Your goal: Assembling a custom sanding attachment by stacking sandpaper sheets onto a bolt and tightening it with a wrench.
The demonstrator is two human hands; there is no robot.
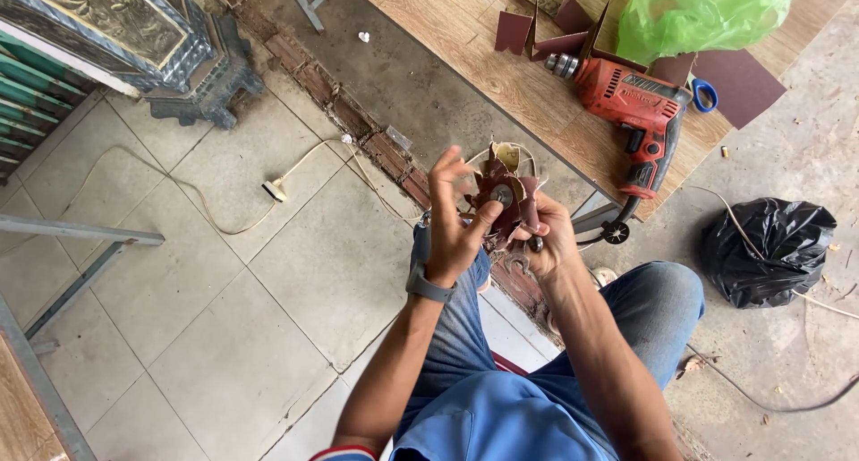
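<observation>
Left hand: the left hand (455, 224) is raised in front of the person, palm turned toward the right, wrist bent slightly back; a grey watch band (426, 286) wraps the wrist. Its thumb presses on the near edge of the sandpaper flap wheel (503, 197) while the fingers stand spread and upright, not closed around it.
Right hand: the right hand (546, 237) is clenched on the wheel from the right and underneath, fingers curled around its lower part, forearm running down toward the near right.
Flap wheel: a bundle of reddish-brown abrasive flaps around a round metal hub, held between both hands above the person's knees, in mid-air over the tiled floor (233, 336).
Surface: a wooden surface (501, 76) lies far right of the hands; on it rest a red power drill (631, 103), cut reddish-brown sandpaper sheets (738, 81), blue-handled scissors (704, 95) and a green plastic bag (689, 13).
Floor: a black plastic bag (769, 251) sits to the right, and a white cord with plug (274, 190) lies to the left.
Legs: blue jeans (653, 318), knees bent, below the hands.
</observation>
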